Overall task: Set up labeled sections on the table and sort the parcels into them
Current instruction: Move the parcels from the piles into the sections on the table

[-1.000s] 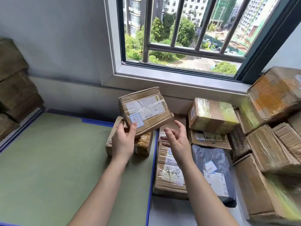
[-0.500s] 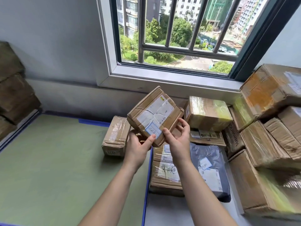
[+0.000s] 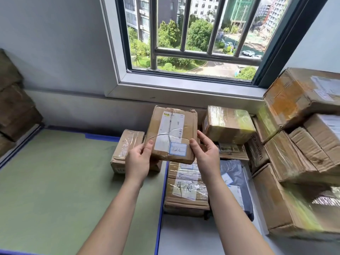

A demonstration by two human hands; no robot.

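Resting between both hands, a small brown cardboard parcel [image 3: 172,133] is held in the air above the table, its labelled face turned up toward the camera. The left hand [image 3: 137,162] grips the near left corner, thumb laid on the top face and fingers out of sight underneath. The right hand [image 3: 207,155] grips the near right corner, thumb on top and fingers wrapped round the right edge, just beside a small blue-bordered sticker [image 3: 177,149] whose handwriting is too small to read. Most of the parcel reaches beyond the two grips, toward the barred window [image 3: 193,43]. A white shipping label [image 3: 171,129] crossed by clear tape runs up the top face. Below and to the left, a smaller taped box [image 3: 127,148] stands on the green mat [image 3: 55,181], partly hidden by the left hand. A blue tape line [image 3: 161,208] edges the mat on its right. Beyond it lie a flat brown parcel [image 3: 185,192] with a handwritten label and, just beside it, a grey plastic mailer [image 3: 237,183]. Farther back sits a box wrapped in glossy tape [image 3: 228,124], and large cartons [image 3: 303,162] are piled at the right.
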